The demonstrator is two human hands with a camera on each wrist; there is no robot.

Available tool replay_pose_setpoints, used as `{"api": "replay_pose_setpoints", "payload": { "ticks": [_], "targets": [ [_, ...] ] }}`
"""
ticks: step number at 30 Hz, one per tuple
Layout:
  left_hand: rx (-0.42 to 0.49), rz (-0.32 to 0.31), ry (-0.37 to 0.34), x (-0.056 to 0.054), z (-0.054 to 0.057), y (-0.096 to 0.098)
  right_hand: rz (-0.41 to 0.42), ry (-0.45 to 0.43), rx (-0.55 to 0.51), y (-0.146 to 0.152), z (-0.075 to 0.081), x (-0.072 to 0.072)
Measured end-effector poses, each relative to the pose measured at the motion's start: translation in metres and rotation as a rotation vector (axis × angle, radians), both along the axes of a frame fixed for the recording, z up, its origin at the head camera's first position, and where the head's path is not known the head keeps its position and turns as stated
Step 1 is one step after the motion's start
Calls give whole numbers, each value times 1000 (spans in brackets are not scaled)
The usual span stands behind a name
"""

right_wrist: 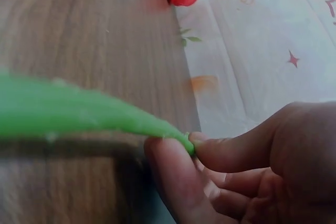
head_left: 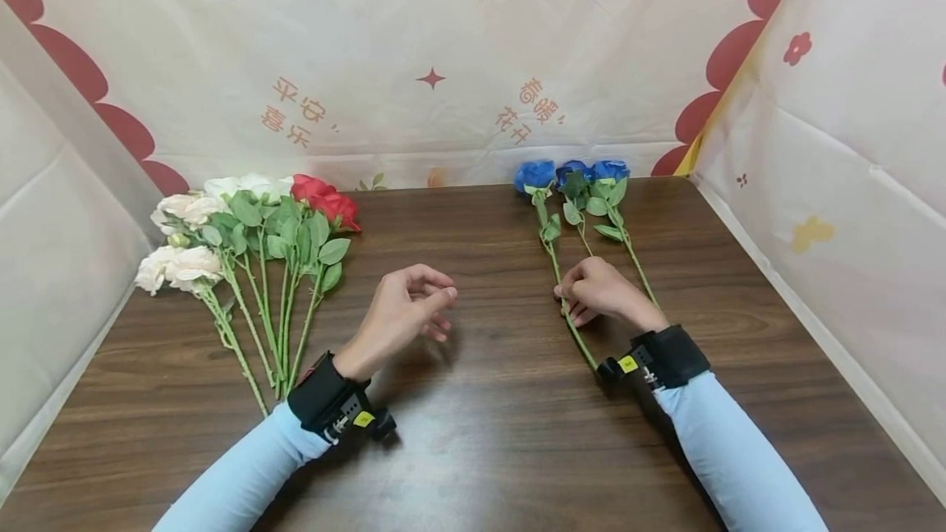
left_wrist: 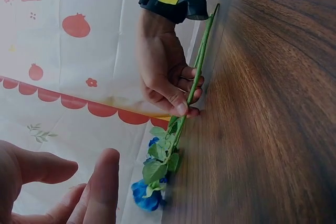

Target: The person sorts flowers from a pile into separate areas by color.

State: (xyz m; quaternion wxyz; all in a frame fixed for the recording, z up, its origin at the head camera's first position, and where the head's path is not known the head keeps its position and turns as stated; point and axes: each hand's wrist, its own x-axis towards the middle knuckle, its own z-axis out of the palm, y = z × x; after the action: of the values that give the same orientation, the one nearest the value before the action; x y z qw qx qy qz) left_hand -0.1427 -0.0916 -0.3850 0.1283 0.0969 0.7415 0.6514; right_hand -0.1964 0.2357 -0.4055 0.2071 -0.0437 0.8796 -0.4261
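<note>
My right hand (head_left: pixel 602 290) pinches the green stem of the leftmost blue rose (head_left: pixel 534 176) between thumb and fingertips. In the right wrist view, that stem (right_wrist: pixel 105 111) runs blurred across to the thumb and forefinger. Two other blue roses (head_left: pixel 610 171) lie close by on its right, their stems partly behind my hand. Over the middle of the table my left hand (head_left: pixel 410 306) is held with loosely bent fingers and nothing in it. From the left wrist, its thumb and fingers (left_wrist: pixel 105 187) show apart, with the blue blooms (left_wrist: pixel 147 195) beyond.
On the left of the brown wooden table (head_left: pixel 480 450) lies a bunch of white roses (head_left: pixel 194 268) and red roses (head_left: pixel 328 202), stems toward me. A printed cloth (head_left: pixel 443 31) stands behind the table and along both sides.
</note>
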Motion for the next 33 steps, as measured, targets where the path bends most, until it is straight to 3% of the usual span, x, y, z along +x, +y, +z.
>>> {"api": "replay_pose_setpoints", "payload": {
  "ticks": [15,25,29,33],
  "targets": [
    [-20,-1,15,1,-1,-2,-123,11,60,13,-1,-7],
    [-26,0,35,-1,-2,-2,-147,24,71,25,-4,-9],
    [-160,26,106,-7,1,-9,-153,34,74,28,-4,-9],
    [-473,84,219,-26,9,-34,-152,36,71,29,-4,-8]
  ]
}}
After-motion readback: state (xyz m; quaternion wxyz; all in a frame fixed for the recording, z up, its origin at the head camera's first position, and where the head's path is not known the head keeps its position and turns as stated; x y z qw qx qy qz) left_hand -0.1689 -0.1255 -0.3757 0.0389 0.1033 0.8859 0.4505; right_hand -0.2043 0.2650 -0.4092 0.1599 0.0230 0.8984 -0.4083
